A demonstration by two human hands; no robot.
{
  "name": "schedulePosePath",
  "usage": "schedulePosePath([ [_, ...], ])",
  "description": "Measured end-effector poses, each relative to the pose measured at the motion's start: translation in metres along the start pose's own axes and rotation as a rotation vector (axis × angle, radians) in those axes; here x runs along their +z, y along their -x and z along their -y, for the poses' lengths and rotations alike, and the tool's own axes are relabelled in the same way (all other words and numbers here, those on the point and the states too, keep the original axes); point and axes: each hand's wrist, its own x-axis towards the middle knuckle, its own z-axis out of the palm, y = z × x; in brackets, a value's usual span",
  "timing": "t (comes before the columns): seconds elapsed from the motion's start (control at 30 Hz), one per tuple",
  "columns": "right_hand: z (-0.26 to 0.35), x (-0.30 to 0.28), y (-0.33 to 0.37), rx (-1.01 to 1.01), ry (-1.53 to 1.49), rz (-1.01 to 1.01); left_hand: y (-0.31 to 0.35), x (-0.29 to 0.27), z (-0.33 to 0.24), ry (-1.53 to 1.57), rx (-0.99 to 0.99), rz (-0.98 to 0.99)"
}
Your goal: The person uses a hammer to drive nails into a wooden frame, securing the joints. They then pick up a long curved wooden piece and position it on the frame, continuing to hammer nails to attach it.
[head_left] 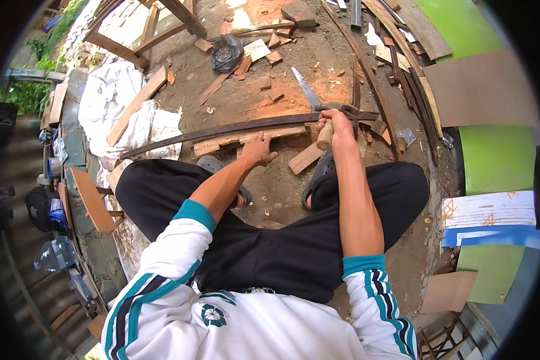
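Note:
My right hand (340,125) is closed round the light wooden handle of a hammer (325,137). The dark metal head lies just beyond my fingers, over the right end of a long dark wooden strip (222,128). On the near side of that strip lies a pale, rough-edged piece of wood (285,132). My left hand (258,150) rests on its near edge with the fingers spread, gripping nothing. Behind the strip, a handsaw blade (306,90) points away to the left; its handle is hidden near the hammer head. A short wood block (305,158) lies by my right foot.
Orange sawdust (276,107) and wood offcuts (265,83) litter the ground ahead, near a black plastic bag (227,53). At left are a white sheet (111,99) and a plank (138,105). Long boards (372,84) line the right, beside a green wall (495,159).

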Motion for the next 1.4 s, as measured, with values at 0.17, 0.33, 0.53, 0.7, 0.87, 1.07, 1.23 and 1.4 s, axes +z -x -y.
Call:
schedulePosePath([
  [0.17,-0.006,0.008,0.014,-0.087,0.156,-0.083,-0.017,-0.007,-0.005,-0.038,0.02,-0.11],
  [0.33,-0.005,-0.022,-0.004,-0.185,0.377,-0.195,-0.065,-0.028,-0.001,-0.152,0.023,-0.094],
  [0.53,-0.028,-0.064,-0.011,-0.375,1.007,-0.28,-0.099,-0.013,0.008,-0.169,-0.023,0.071],
  [0.7,-0.053,-0.08,-0.02,-0.487,1.317,-0.153,-0.11,-0.014,0.003,-0.054,-0.065,0.218],
  [0.87,-0.076,-0.045,-0.024,-0.701,1.533,0.033,-0.113,-0.018,0.016,-0.009,-0.033,0.273],
  [1.07,-0.085,-0.047,-0.047,-0.717,1.718,0.079,-0.118,-0.013,0.02,-0.04,-0.021,0.266],
  [1.23,-0.097,-0.047,-0.058,-0.731,1.74,0.105,-0.122,-0.01,0.019,-0.069,-0.035,0.258],
  [1.4,-0.098,-0.052,-0.068,-0.759,1.693,0.039,-0.127,0.001,0.025,-0.078,-0.027,0.219],
])
